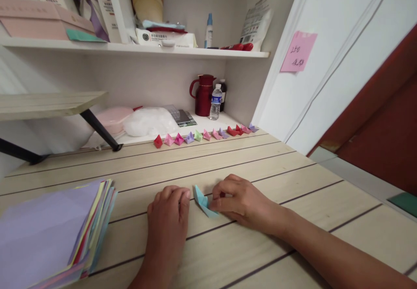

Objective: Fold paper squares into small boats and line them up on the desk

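A light blue folded paper boat (202,201) stands on the wood-plank table between my two hands. My right hand (239,200) has thumb and fingers closed at the boat's right side, where the fingertips partly cover it. Just left of the boat, my left hand (169,206) rests palm down on the tabletop. Its fingers are curled in with the thumb alongside, apart from the boat, and nothing shows in it.
Along the table's back edge runs a row of several small paper boats (178,139) in red, pink, purple and green. A stack of coloured paper (48,228) lies at left. A black-legged riser (52,102), a red jug (204,95) and a water bottle (215,103) stand behind.
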### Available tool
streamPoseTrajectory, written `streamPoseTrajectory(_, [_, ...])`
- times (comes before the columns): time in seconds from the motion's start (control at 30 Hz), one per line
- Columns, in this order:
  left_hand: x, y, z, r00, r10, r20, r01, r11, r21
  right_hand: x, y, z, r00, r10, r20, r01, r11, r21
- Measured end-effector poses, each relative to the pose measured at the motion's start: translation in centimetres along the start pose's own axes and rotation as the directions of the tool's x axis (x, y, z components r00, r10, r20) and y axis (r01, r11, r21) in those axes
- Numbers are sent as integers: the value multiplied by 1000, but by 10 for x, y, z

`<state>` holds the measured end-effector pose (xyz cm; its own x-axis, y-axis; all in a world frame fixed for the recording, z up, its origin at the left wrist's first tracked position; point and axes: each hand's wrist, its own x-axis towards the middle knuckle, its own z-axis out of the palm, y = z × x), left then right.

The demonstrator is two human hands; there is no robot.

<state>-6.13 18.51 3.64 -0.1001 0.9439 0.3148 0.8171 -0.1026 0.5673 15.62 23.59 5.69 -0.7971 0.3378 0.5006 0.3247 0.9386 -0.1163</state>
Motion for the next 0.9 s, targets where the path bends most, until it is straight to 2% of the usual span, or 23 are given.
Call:
streamPoseTrajectory(0.23, [0, -3, 2, 999, 4, -49, -7, 998, -60, 0, -3, 1, 999, 16, 48, -22, 992, 127])
streamPoseTrajectory(0.43, [1, -4, 2, 998, 8, -55, -12, 996, -84, 1, -8, 11, 997, 52, 55, -54, 997, 46])
streamPoseTrajectory(0.63, [4, -6, 2, 995, -30, -95, 12, 984, -179, 2, -6, 5, 996, 28, 89, -34, 998, 62])
streamPoseTrajectory(0.9, [0, -4, 3, 994, -40, -99, 23, 986, -164, 1, -12, -2, 976, 198, 91, -215, 939, 268])
